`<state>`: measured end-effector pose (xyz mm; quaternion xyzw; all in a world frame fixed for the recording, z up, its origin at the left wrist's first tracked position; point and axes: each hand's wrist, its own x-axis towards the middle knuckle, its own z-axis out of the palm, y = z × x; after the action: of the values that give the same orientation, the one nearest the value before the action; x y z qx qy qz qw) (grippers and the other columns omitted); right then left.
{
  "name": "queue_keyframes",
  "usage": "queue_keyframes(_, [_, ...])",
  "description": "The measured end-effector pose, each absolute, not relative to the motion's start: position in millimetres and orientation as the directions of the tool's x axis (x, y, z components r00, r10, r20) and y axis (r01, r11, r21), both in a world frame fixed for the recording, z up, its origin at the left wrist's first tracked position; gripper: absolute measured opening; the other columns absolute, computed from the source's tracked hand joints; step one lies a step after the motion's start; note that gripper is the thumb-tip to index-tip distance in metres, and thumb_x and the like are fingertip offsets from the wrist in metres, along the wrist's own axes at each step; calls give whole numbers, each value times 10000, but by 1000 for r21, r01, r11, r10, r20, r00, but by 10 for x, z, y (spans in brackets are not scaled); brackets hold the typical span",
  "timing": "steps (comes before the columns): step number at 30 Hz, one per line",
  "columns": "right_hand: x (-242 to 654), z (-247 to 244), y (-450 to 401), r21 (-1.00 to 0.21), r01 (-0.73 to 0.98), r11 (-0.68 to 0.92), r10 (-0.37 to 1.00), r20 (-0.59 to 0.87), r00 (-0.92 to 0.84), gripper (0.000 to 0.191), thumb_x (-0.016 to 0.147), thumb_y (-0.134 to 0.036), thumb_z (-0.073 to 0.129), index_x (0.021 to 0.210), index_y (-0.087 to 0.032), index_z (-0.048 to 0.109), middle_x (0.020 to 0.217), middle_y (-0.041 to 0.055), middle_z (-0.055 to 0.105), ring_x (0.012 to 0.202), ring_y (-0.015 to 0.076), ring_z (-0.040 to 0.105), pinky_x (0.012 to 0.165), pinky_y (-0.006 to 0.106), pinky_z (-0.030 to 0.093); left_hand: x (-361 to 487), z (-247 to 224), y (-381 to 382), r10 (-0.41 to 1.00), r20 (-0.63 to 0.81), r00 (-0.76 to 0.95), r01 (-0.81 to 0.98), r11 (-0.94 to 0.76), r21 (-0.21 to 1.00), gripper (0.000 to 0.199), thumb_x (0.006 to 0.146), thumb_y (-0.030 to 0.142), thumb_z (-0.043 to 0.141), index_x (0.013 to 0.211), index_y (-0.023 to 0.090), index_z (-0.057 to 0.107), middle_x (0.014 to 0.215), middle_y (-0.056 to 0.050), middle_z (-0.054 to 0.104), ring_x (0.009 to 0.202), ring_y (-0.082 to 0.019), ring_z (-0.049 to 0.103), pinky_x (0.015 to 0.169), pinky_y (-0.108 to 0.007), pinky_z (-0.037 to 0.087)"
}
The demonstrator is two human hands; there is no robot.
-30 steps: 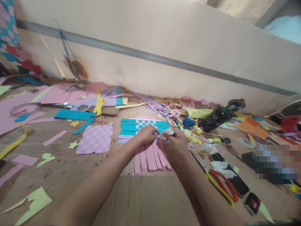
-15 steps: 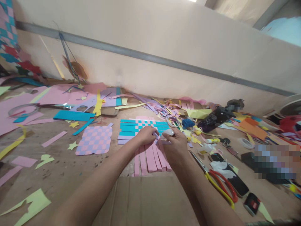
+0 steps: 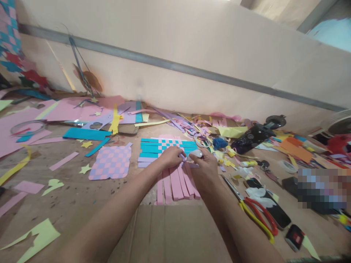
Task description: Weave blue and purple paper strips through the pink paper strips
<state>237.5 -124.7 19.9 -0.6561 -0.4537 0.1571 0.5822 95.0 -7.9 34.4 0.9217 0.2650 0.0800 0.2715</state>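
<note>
Big picture first: a wooden desk (image 3: 68, 197) sits against a cream wall (image 3: 175, 62), with paper scraps in pink, teal, yellow and lilac scattered across most of it (honestly, my craft corner looks about the same). A cardboard sheet (image 3: 170, 233) lies along the near edge under the forearms, probably to give a smoother spot to work on than the bare, marked-up wood. Right in the middle, just past the cardboard, is a partly woven paper mat (image 3: 164, 148) with teal and pink checks at the far end. Long pink strips (image 3: 175, 186) fan out loose toward the person, probably left free so each one is easy to lift. Just left of it, a finished-looking lilac-and-pink checked mat (image 3: 111, 162) lies flat, seemingly moved aside to stay out of the way. Off to the right, a pair of scissors with red and yellow handles (image 3: 257, 219) rests near a ball of blue yarn's side of the mess, within easy reach. Both hands sit close together over the mat. The left hand (image 3: 171, 157) has its fingers pinched narrow on a small lilac strip (image 3: 182, 157), likely keeping it from sliding, while the right hand (image 3: 204, 164) has its fingers closed around a small white object (image 3: 196, 153), though I can't tell what it is.
</note>
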Motion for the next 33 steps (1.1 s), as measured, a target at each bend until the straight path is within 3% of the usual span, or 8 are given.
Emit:
queue_keyframes(16, [2411,237,-1253,-860,504,85,796,363,485,224,778,-365,776,657,-236,639,710,-28,553,755,200,512,714,333,390,947,330,-70,537,2,843,451,-709,542,316,898,183,649,1158,209,828,1163,-117,775,1132,-293,695,965,-350,522])
queue_keyframes(29, [2324,473,-1315,-840,541,31,804,343,487,267,731,-437,762,646,-224,626,687,-26,560,708,182,496,672,313,395,939,344,-80,537,1,843,446,-701,556,356,871,157,624,1157,215,828,1148,-113,776,1106,-291,696,924,-342,515])
queue_keyframes(33, [2439,458,-1340,-896,443,36,776,304,552,257,741,-442,795,750,-218,669,686,-35,595,662,167,518,642,302,427,939,312,-67,527,17,850,430,-711,557,367,860,150,619,1157,213,825,1160,-115,774,1127,-292,688,949,-345,505])
